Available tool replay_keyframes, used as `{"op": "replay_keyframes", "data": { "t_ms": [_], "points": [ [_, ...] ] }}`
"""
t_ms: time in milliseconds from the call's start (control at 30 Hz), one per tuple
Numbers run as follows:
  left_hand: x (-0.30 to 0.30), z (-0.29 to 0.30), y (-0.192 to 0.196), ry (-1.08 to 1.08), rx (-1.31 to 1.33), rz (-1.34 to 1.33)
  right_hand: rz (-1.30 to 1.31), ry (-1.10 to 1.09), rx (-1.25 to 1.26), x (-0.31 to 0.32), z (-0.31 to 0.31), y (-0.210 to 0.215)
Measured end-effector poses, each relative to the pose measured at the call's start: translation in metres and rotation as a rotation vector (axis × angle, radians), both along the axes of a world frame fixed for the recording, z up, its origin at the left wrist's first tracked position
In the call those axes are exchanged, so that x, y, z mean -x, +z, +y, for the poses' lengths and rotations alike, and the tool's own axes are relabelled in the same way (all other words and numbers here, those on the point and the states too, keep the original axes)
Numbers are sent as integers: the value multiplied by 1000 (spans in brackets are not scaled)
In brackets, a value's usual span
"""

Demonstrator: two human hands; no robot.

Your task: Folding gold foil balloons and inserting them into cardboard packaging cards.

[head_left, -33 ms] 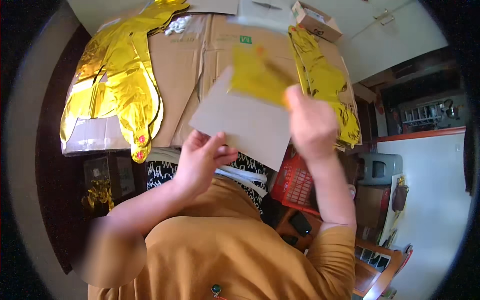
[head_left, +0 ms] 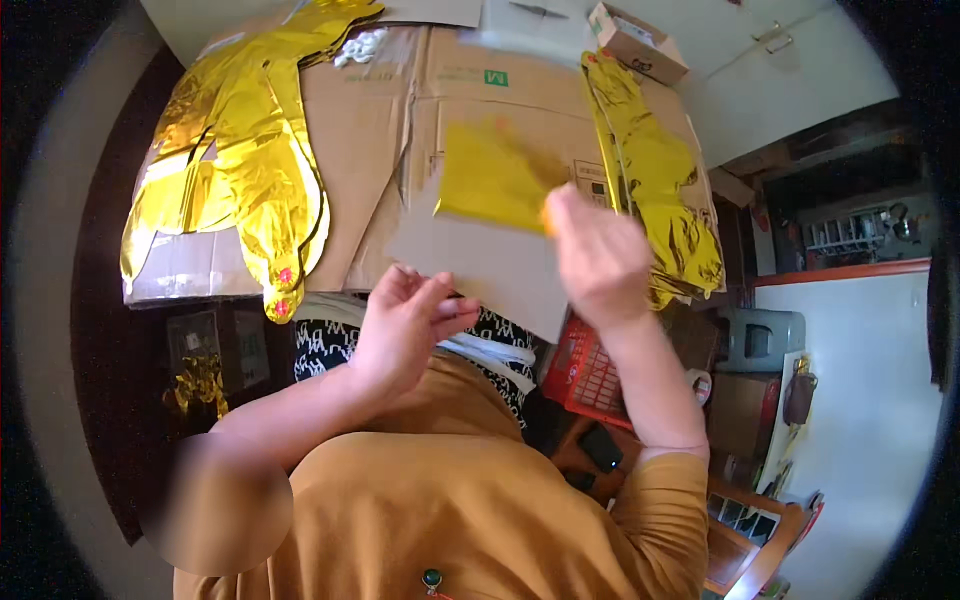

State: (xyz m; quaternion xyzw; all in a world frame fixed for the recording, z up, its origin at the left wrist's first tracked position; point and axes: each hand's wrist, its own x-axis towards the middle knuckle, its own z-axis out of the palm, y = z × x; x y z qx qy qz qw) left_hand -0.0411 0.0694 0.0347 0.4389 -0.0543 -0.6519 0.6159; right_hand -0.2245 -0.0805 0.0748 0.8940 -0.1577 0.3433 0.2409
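My left hand [head_left: 415,312] pinches the lower left edge of a pale grey card [head_left: 480,255], held tilted above the cardboard's near edge. My right hand [head_left: 605,265] is closed on the right corner of a flat gold foil piece [head_left: 495,180], which has an orange patch at that corner. The foil lies over or just above the card's far part; I cannot tell whether they touch. Motion blurs the foil and my right fingers. Large gold foil sheets with pink dots [head_left: 245,170] are stacked on the left.
Flattened brown cardboard [head_left: 350,140] covers the table. More gold foil [head_left: 655,180] lies along its right side, with a small open box [head_left: 640,40] behind. White pieces [head_left: 362,46] sit at the back. Right of my lap are a red basket [head_left: 585,370] and a grey-blue stool [head_left: 765,338].
My right hand has shifted left and slightly nearer, carrying the gold foil piece with it across the card. The left hand has hardly moved.
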Motion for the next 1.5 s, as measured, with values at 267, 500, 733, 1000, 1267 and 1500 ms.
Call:
{"op": "replay_keyframes", "data": {
  "t_ms": [267, 500, 733, 1000, 1267, 1500],
  "points": [
    [-34, 45, 2, -746, 111, -530, 239, -32, -215, 3, 46, -49],
    [-56, -1, -10, -465, 983, -1853, 231, -130, -214, 13, 60, -39],
    [-57, -19, -30, -427, 1016, -2043, 136, -266, -233, 25, 40, -12],
    [-76, -59, -3, -616, 713, -2046, -105, -316, -538, 39, -8, 77],
    [-7, -108, 4, -588, 52, -2538, -293, -308, -622, 42, -28, 55],
    [-35, -129, -2, -879, 814, -2248, -354, -306, -645, 48, -22, 70]
  ]
}}
